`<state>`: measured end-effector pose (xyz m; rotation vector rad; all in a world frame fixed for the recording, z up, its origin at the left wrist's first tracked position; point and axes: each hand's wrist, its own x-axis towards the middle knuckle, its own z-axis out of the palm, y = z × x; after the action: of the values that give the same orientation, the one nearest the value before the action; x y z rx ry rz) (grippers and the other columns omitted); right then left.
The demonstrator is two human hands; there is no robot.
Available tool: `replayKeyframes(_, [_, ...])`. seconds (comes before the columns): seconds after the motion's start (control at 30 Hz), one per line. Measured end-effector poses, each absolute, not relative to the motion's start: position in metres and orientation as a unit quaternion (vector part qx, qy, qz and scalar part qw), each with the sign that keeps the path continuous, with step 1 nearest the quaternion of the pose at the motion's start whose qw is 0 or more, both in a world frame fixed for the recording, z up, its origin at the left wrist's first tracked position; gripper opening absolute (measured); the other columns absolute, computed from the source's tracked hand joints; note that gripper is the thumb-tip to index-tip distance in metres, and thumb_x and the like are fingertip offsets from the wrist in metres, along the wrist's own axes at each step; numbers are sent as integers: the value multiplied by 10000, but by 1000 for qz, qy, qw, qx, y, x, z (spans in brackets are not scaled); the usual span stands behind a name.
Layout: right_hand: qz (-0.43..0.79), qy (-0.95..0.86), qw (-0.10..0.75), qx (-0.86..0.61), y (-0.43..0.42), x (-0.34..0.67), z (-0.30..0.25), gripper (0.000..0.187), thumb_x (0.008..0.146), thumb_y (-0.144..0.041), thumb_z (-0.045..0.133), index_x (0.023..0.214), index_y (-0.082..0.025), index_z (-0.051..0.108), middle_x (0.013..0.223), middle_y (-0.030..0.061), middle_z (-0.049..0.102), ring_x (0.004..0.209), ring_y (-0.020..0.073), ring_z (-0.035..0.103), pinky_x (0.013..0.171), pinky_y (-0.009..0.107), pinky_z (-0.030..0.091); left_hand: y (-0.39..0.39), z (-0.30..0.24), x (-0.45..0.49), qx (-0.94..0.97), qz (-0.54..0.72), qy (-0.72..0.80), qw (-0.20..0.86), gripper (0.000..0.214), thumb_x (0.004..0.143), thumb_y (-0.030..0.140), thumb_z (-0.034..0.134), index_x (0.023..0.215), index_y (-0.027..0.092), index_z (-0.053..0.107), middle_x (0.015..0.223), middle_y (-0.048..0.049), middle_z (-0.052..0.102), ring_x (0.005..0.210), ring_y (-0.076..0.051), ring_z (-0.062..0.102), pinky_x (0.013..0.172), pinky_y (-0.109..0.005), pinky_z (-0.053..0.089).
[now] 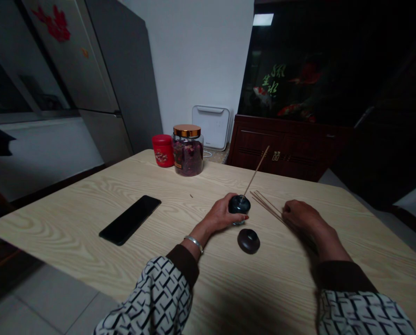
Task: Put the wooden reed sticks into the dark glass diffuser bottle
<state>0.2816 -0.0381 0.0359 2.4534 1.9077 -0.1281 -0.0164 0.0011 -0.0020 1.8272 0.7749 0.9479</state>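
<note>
My left hand [221,214] is wrapped round a small dark, glossy incense holder [238,204] on the table. One incense stick [256,173] stands in its top, leaning right. Just in front of the holder lies a round dark brown lid [249,241] with a knob. Several thin incense sticks [265,204] lie on the wood to the right, partly under my right hand [302,216]. Its fingers are curled closed, and one stick, fanned apart from the others, runs up to the fingertips. The far ends of the sticks are in shadow beneath the wrist.
A black phone [130,220] lies on the left of the wooden table [208,288]. Toward the back edge stand a red canister [163,151] and a glass jar [189,156] with a copper lid. Behind are a white appliance [211,126], a fridge [124,70] and a fish tank [298,65].
</note>
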Motion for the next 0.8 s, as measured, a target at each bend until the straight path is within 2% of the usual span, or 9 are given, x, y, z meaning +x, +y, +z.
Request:
replayKeyframes(0.23, [-36,602,45,796,-37,269,36,253,783,-299,567,916,-160,731,1042,187,725,911,301,685,666,338,430,2,-4,-16,741,385,313,453,697,655,417,848,1247,176,572,1107,-97,680,1022,-242,631,921,-365,495])
replayKeyframes(0.37, [-7,603,-21,797,-40,274,43,208,804,-312,544,847,-191,708,949,153,734,865,296,681,638,342,424,2,-2,-16,745,381,314,448,684,660,421,843,1240,175,576,1109,-97,680,1022,-243,631,914,-365,496])
replayKeyframes(0.47, [26,596,-178,782,-42,276,58,156,808,-298,556,820,-203,679,845,109,730,772,252,678,647,332,444,0,0,-17,740,379,315,456,694,651,417,849,1242,175,577,1100,-94,683,1013,-240,636,913,-362,498])
replayKeyframes(0.57, [9,546,-444,711,-44,262,82,185,783,-308,617,919,-198,677,826,72,724,685,193,666,635,302,479,-1,1,-17,735,381,316,463,698,645,409,854,1244,178,581,1095,-94,687,1005,-241,639,912,-364,502])
replayKeyframes(0.67, [-86,473,-674,561,-48,233,104,235,749,-297,686,962,-200,683,857,49,720,628,139,632,511,229,437,-1,0,-17,734,381,319,463,699,644,412,856,1244,180,582,1086,-92,689,994,-242,642,904,-366,509])
replayKeyframes(0.73, [-150,444,-747,471,-51,211,113,212,727,-274,731,919,-194,687,859,41,715,616,112,620,461,193,391,0,0,-17,735,382,316,463,701,646,417,855,1246,181,579,1090,-89,687,994,-241,642,902,-366,509])
replayKeyframes(0.8, [-188,437,-771,424,-54,192,117,193,718,-255,760,882,-187,683,855,40,716,634,109,635,452,181,387,0,0,-16,733,385,311,466,699,648,417,854,1246,183,576,1094,-87,685,995,-239,641,894,-363,511])
